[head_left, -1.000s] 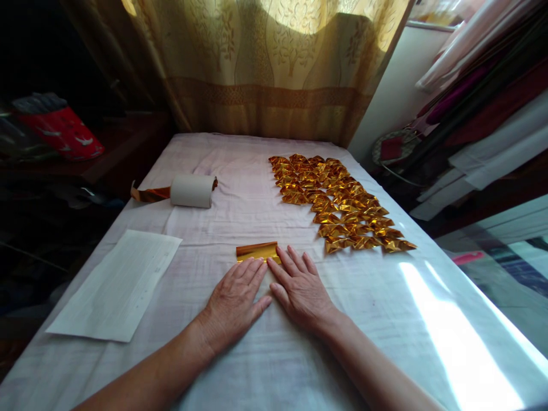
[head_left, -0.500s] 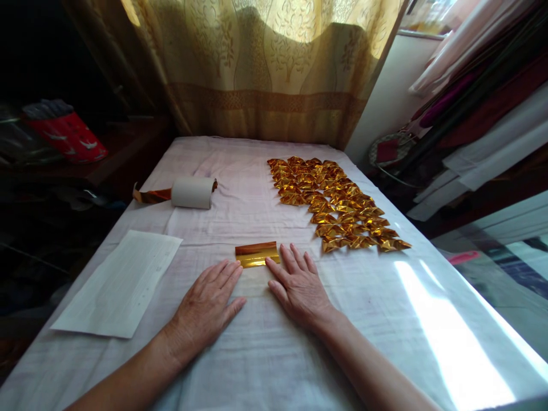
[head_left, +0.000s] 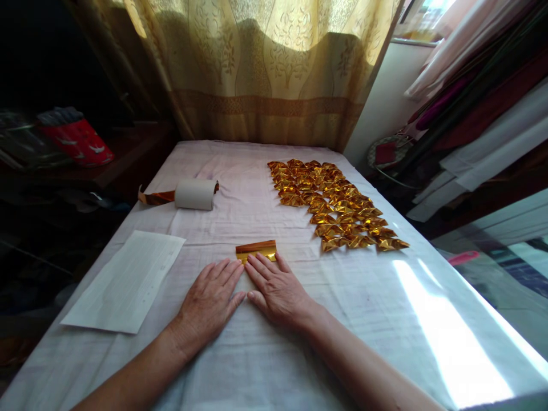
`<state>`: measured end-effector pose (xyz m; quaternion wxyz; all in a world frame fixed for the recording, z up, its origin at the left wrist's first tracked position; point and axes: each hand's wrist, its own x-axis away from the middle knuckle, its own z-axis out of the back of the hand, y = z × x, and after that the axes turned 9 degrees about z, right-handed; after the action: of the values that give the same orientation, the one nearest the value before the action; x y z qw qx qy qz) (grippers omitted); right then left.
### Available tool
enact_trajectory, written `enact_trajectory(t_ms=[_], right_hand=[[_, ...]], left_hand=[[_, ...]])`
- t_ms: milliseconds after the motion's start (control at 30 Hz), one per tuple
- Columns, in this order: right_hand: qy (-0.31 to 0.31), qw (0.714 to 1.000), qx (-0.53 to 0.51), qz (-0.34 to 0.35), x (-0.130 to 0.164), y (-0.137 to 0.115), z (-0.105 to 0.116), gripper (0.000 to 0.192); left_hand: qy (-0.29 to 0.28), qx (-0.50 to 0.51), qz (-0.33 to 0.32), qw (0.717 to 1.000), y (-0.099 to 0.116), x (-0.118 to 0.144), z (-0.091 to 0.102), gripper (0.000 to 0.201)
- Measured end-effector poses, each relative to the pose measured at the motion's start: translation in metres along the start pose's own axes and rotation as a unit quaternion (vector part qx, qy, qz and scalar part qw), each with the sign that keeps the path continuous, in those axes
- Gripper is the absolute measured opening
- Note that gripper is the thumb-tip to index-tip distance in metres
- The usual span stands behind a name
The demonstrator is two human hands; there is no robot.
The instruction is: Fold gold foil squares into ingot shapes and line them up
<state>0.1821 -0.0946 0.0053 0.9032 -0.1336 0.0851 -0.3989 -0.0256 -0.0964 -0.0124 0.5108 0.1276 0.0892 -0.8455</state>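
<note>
1. Cloth [head_left: 265,348] covers the whole table in front of us, white and slightly wrinkled, running from the near edge to the curtain [head_left: 265,74] at the far end.
2. On the right, toward the far side, we see a spread of folded gold pieces [head_left: 336,205], laid in a long band that slants from far left to near right, well apart from our hands.
3. On the near left lies a white paper sheet [head_left: 126,282], flat; farther off on the left rests a white roll [head_left: 194,194] with a strip of gold foil trailing from it.
4. Our left hand [head_left: 208,302] lies flat on the cloth, palm down, fingers stretched and together, gripping nothing; its fingertips end just near of the foil's left end.
5. Our right hand [head_left: 276,291] is also flat and spread, holding nothing, its fingertips touching or overlapping the near edge of the foil.
6. The gold foil strip [head_left: 256,249] lies directly beyond both hands, on the far side of the fingertips, its long axis running left to right across us. The right hand is the nearer one; the left sits just beside it, thumbs close together.
</note>
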Motion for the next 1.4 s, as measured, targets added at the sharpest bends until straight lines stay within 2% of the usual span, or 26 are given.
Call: enact_trajectory(t_ms=[300,433,500,567,667,767,967,1033,1133,1167,1300,1400], right_hand=[[0.017,0.995,0.053,-0.084,0.040,0.030,-0.001,0.055],[0.031,0.994,0.052,-0.092,0.038,0.029,0.004,0.050],[0.060,0.993,0.045,-0.094,0.032,0.029,0.007,0.045],[0.105,0.990,0.027,-0.094,0.026,0.032,0.010,0.040],[0.173,0.976,-0.004,-0.129,0.015,0.040,0.011,0.037],[0.207,0.964,-0.016,-0.167,0.007,0.047,0.007,0.034],[0.281,0.945,-0.079,-0.150,0.005,0.055,-0.006,0.018],[0.304,0.937,-0.105,-0.140,0.006,0.058,-0.008,0.011],[0.319,0.931,-0.136,-0.117,0.008,0.059,-0.006,0.014],[0.321,0.929,-0.147,-0.112,0.009,0.059,-0.005,0.015],[0.335,0.920,-0.174,-0.107,0.011,0.058,0.000,0.014],[0.358,0.914,-0.167,-0.090,0.012,0.058,0.000,0.011]], left_hand=[[-0.014,0.029,-0.001,0.999,-0.005,-0.007,0.010,0.038],[-0.044,0.058,0.001,0.997,-0.004,-0.031,0.019,0.026],[-0.080,0.071,0.015,0.994,-0.003,-0.045,0.022,0.020],[-0.087,0.088,0.042,0.991,-0.003,-0.055,0.022,0.015],[-0.075,0.123,0.082,0.986,-0.002,-0.061,0.017,0.009],[-0.060,0.152,0.104,0.981,-0.003,-0.058,0.012,0.008],[0.001,0.161,0.123,0.979,-0.007,-0.050,-0.004,0.009],[0.039,0.170,0.132,0.976,-0.009,-0.047,-0.012,0.021],[0.078,0.180,0.138,0.971,-0.013,-0.045,-0.021,0.047],[0.082,0.186,0.136,0.970,-0.014,-0.045,-0.023,0.050],[0.073,0.255,0.123,0.956,-0.018,-0.047,-0.023,0.024],[0.074,0.324,0.145,0.932,-0.017,-0.049,-0.019,0.026]])
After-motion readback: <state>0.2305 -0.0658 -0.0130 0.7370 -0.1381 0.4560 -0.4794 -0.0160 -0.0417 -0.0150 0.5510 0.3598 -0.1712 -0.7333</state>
